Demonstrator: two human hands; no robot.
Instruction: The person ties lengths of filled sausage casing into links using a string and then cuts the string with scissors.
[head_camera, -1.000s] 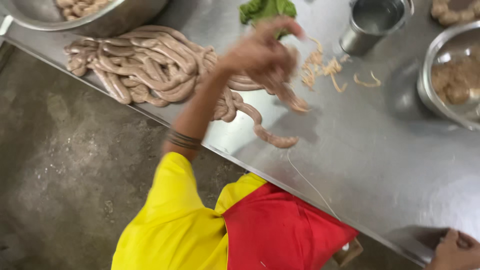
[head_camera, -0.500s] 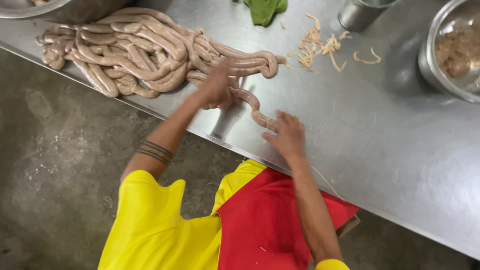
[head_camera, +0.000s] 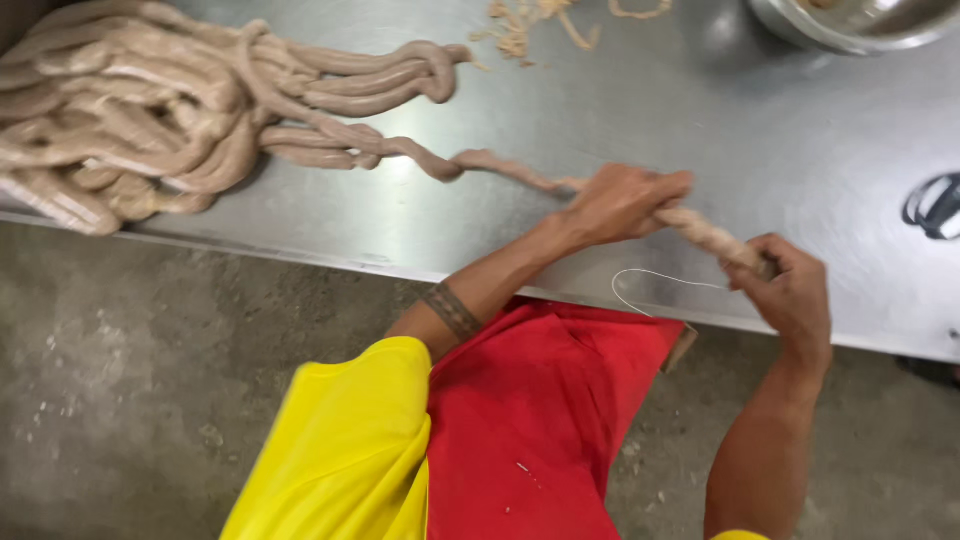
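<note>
One sausage heap (head_camera: 150, 110), one steel bowl (head_camera: 860, 25) (partly cropped), two hands, one string (head_camera: 650, 280).

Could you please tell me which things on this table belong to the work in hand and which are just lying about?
In use:
- sausage rope, gripped by the left hand and right hand
- sausage pile, joined to that rope
- thin white string, beside the hands

Lying about:
- metal bowl, at the far edge
- pale scraps
- steel table, bearing it all

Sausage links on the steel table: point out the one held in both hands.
It is the end link, stretched between the left hand and right hand near the table edge; the other links lie piled at far left.
</note>
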